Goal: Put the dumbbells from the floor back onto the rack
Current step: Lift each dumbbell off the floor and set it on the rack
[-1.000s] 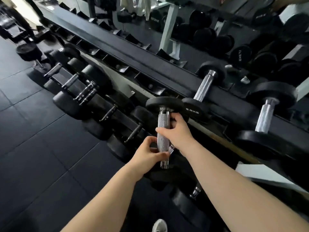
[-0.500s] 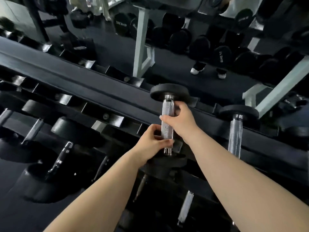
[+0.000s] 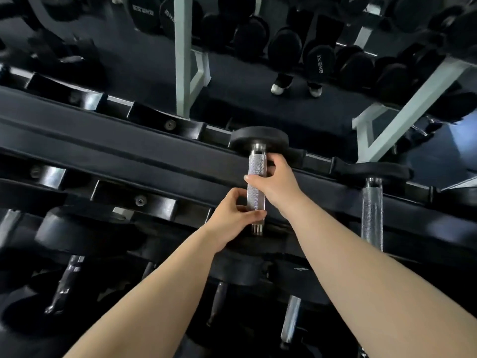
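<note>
A black dumbbell (image 3: 256,166) with a knurled steel handle lies across the top tier of the dark rack (image 3: 108,148), its far head over the rear rail. My right hand (image 3: 275,186) wraps the upper part of the handle. My left hand (image 3: 233,218) grips the lower end of the same handle. The near head is mostly hidden under my hands and wrists.
Another dumbbell (image 3: 371,210) rests on the top tier just to the right. Empty cradles (image 3: 152,202) run along the top tier to the left. More dumbbells (image 3: 64,277) fill the lower tier. A mirror behind shows white rack legs (image 3: 183,55) and a person's shoes (image 3: 280,87).
The dumbbell has gone from in front of the lower tier up onto the top tier, both hands still on its handle. My view has swung up toward the rack and mirror.
</note>
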